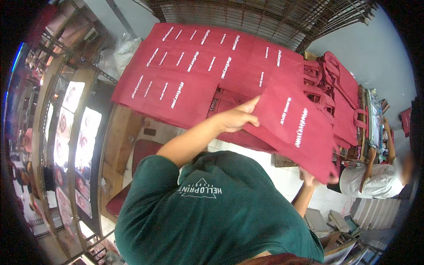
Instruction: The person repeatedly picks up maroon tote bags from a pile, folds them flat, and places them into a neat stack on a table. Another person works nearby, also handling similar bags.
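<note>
I hold a dark red fabric bag [296,128] with white print in the air in front of my green shirt. My left hand [236,117] grips its upper left edge, thumb on top. My right hand [311,179] pinches its lower right corner from below, mostly hidden by the fabric. Behind the bag, several matching red bags [185,75] lie flat in overlapping rows on a table. More red bags with loop handles [338,88] are piled at the right end.
A person in a white shirt [375,179] works at the right by a bench. A wire rack [265,17] stands behind the table. A wooden table edge [117,145], a red seat [143,152] and lit framed panels [81,132] are at the left.
</note>
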Action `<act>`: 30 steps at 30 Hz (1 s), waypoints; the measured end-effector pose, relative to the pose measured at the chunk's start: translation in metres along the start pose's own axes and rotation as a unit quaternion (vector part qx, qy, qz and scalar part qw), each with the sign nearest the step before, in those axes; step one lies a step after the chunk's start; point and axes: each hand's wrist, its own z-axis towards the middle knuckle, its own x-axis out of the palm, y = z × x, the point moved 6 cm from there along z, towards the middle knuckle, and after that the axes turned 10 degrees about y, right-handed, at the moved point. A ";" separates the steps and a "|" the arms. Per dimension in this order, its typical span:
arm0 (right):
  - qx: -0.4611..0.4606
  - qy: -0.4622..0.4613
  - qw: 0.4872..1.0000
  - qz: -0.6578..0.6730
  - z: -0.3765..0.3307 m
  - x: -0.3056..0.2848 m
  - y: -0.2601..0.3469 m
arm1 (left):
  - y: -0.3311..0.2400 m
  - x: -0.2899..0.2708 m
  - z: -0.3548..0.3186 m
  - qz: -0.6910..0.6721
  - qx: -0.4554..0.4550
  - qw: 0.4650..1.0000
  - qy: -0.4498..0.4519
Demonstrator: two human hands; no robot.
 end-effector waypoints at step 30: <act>0.119 -0.440 0.858 -0.236 0.054 -0.142 -0.206 | 0.088 -0.249 -0.259 0.485 -0.078 0.742 -0.457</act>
